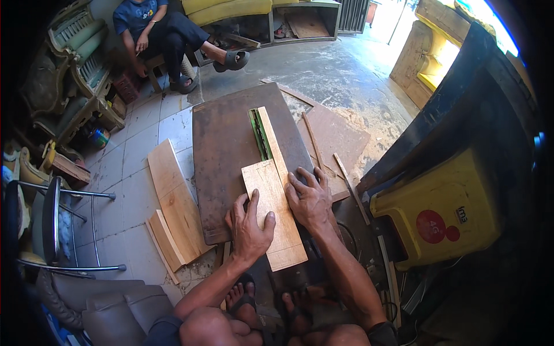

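Note:
A pale rectangular wooden board lies lengthwise over the near part of a brown tabletop, its near end past the edge. My left hand grips its left side, thumb on the upper face and fingers at the edge. Against the board's right side, my right hand is bent over a long narrow wooden strip, its fingers somewhat apart. Beyond the board, a green-edged slot with dark metal parts inside runs along the strip. The board hides the slot's near end.
Boards lean at the table's left. Thin offcuts and sawdust cover the floor at right, near a yellow plastic stool. A metal-legged chair stands left. Another person sits at the far left, hands off the work.

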{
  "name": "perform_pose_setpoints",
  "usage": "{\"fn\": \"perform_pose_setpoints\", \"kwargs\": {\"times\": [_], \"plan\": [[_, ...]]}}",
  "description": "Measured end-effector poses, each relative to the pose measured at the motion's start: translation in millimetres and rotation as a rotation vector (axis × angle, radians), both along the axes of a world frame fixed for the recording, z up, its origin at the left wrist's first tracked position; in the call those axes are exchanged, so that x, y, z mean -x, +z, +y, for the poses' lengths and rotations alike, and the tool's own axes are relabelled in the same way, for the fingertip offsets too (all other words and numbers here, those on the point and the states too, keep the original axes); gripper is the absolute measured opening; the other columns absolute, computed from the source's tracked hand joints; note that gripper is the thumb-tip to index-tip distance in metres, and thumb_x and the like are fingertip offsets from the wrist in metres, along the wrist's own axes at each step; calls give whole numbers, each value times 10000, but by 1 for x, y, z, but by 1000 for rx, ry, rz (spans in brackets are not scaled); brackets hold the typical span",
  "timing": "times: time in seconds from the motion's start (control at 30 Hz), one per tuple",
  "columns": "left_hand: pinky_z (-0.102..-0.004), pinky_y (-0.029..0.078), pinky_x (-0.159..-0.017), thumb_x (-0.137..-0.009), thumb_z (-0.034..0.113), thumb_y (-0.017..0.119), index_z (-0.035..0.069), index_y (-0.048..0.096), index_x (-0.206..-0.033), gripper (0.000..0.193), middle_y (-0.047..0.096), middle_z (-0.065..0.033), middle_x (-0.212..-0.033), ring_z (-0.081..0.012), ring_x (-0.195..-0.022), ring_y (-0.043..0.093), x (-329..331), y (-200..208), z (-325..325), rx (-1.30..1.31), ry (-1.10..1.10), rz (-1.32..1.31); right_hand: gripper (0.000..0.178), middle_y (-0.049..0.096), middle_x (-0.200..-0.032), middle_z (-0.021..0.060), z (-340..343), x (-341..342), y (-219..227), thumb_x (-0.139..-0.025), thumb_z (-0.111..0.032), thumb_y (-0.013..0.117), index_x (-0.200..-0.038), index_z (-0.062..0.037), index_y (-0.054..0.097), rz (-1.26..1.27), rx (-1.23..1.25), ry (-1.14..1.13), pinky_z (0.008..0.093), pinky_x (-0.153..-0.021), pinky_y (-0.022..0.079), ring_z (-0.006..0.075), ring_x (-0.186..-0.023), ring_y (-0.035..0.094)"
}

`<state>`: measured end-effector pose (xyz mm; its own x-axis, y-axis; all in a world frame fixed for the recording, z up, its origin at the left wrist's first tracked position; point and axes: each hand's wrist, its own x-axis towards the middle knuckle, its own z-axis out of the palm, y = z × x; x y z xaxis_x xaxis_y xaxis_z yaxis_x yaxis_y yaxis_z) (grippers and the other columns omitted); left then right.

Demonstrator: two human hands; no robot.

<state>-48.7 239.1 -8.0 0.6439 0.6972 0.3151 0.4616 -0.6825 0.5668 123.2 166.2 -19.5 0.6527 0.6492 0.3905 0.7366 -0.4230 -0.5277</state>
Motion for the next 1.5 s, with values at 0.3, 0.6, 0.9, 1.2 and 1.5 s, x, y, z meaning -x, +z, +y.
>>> {"fn": "perform_pose_setpoints", "kwargs": {"times": [0.3, 0.6, 0.9, 1.2, 1.5], "plan": [[-553, 248, -1152, -910, 310, 682, -10, 553, -1460, 649, 512, -232, -1366, -379, -1331, 460, 14, 3, 5, -79, 24, 39, 325, 696, -1368, 73, 2, 3, 3, -943, -322, 694, -1213, -183, 808, 8, -8, -17, 502, -1160, 417, 411, -1377, 494], [-543, 227, -1181, -1002, 356, 586, 21, 523, -1497, 601, 517, -256, -1460, -396, -1399, 452, 22, -9, 12, -74, -27, 36, 340, 666, -1415, 60, 2, 1, -2, -947, -355, 675, -1233, -218, 797, 12, 4, -10, 562, -1116, 421, 419, -1419, 465], [-544, 227, -1183, -1016, 373, 561, 20, 514, -1506, 606, 513, -251, -1470, -389, -1401, 455, 22, -11, 14, -70, -44, 49, 330, 688, -1379, 69, 2, 1, -3, -938, -338, 679, -1222, -219, 799, 4, -22, -11, 568, -1097, 439, 426, -1415, 472], [-541, 234, -1182, -1000, 331, 586, 15, 526, -1493, 589, 514, -242, -1464, -377, -1390, 461, 22, -9, 12, -105, -40, 56, 337, 671, -1399, 50, 5, -1, -1, -934, -349, 675, -1228, -239, 797, 31, -7, -15, 572, -1085, 439, 412, -1415, 462], [-507, 250, -1186, -1005, 316, 591, 34, 523, -1515, 587, 537, -230, -1462, -361, -1393, 473, 22, -9, 12, -123, -36, 67, 341, 673, -1387, 39, 5, -5, 0, -938, -343, 659, -1236, -247, 794, 48, 6, 6, 562, -1085, 439, 411, -1376, 479]]}}
